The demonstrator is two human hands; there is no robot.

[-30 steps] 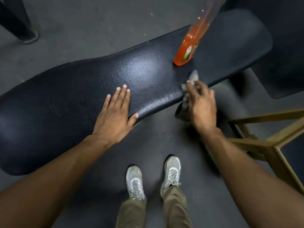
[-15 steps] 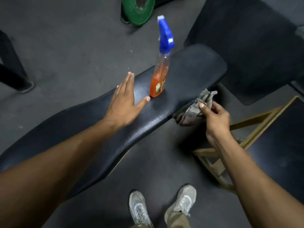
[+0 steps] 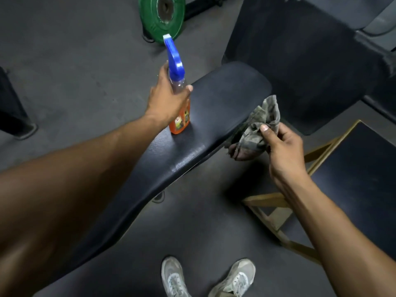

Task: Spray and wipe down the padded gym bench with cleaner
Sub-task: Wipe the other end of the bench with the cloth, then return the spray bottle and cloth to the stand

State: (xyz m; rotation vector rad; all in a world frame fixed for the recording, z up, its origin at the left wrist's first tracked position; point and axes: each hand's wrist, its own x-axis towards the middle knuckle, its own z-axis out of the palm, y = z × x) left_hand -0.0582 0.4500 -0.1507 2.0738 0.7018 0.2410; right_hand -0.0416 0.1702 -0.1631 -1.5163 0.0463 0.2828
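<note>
A long black padded bench runs from lower left to upper right. On it stands a spray bottle with orange liquid and a blue trigger head, upright. My left hand wraps around the bottle's clear upper part, just under the trigger. Off the bench's near edge, my right hand holds a crumpled grey rag in the air, pinched between thumb and fingers.
A green weight plate leans on the floor beyond the bench. A wooden-framed stand with a dark top sits at the right. Another dark padded seat is at upper right. My shoes stand on the dark floor.
My left hand left the bench pad and closed around the spray bottle. My right hand lifted the rag away from the bench edge. The view tilted up.
</note>
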